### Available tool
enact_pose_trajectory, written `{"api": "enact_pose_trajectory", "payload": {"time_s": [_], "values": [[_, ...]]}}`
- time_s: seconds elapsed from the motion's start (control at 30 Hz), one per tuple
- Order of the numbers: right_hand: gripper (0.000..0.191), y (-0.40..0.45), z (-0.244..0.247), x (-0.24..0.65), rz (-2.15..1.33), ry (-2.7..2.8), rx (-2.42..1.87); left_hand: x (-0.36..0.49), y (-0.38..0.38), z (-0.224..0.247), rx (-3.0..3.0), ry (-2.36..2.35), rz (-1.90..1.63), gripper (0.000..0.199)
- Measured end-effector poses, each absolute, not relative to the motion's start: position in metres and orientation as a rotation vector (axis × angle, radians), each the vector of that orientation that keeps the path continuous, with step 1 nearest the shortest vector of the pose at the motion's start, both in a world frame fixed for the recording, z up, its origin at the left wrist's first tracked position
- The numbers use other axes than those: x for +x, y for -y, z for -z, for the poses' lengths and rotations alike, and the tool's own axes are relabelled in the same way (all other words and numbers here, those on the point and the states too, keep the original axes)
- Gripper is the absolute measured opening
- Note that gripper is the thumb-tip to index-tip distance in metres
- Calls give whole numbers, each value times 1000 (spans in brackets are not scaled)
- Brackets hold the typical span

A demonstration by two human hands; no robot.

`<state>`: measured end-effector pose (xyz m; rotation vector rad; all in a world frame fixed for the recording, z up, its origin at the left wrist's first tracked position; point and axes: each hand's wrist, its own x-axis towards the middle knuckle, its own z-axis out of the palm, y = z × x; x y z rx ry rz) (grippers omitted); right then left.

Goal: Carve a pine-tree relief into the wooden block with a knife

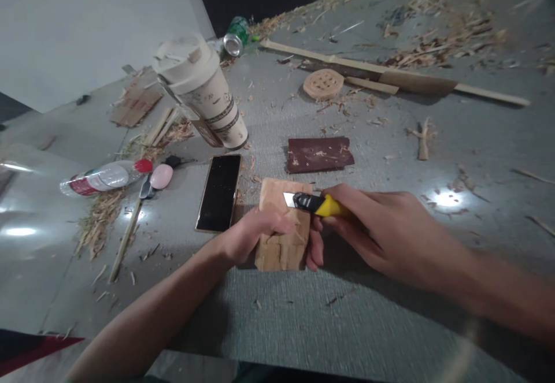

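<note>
A pale, roughly carved wood block (281, 253) is held over the grey table by my left hand (255, 230). The thumb lies across the block's face, and fingertips show past its right edge. In my right hand (368, 221) is a yellow and black utility knife (323, 205), its fingers wrapped round the handle. The blade points left, over the upper part of the block; whether it touches the wood is unclear. A dark brown piece of wood (319, 154) lies just beyond the block. To the left, a phone (219, 193) rests with its screen dark.
A tall lidded cup (212, 100) stands beyond the phone. A plastic bottle (106, 178) lies at the left. Further back are a green can (236, 36), a round wooden piece (323, 84) and long wood strips (489, 91). Shavings are scattered over the table (269, 325).
</note>
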<state>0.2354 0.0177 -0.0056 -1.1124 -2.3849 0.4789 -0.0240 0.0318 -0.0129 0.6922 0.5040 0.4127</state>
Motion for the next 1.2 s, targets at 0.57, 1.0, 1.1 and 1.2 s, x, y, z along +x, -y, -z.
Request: {"api": "enact_pose_trajectory", "payload": {"time_s": [0.57, 1.0, 1.1, 1.2], "values": [[18, -29, 2, 244, -560, 2500, -1051, -21, -35, 14, 725, -468, -419, 39], [27, -29, 4, 245, -591, 2472, -1032, -15, -31, 12, 553, -405, -427, 34], [26, -29, 5, 243, -611, 2463, -1051, -14, -31, 11, 523, -434, -439, 32], [30, -28, 5, 241, -631, 2455, -1098, -13, -31, 10, 493, -452, -454, 29]]}}
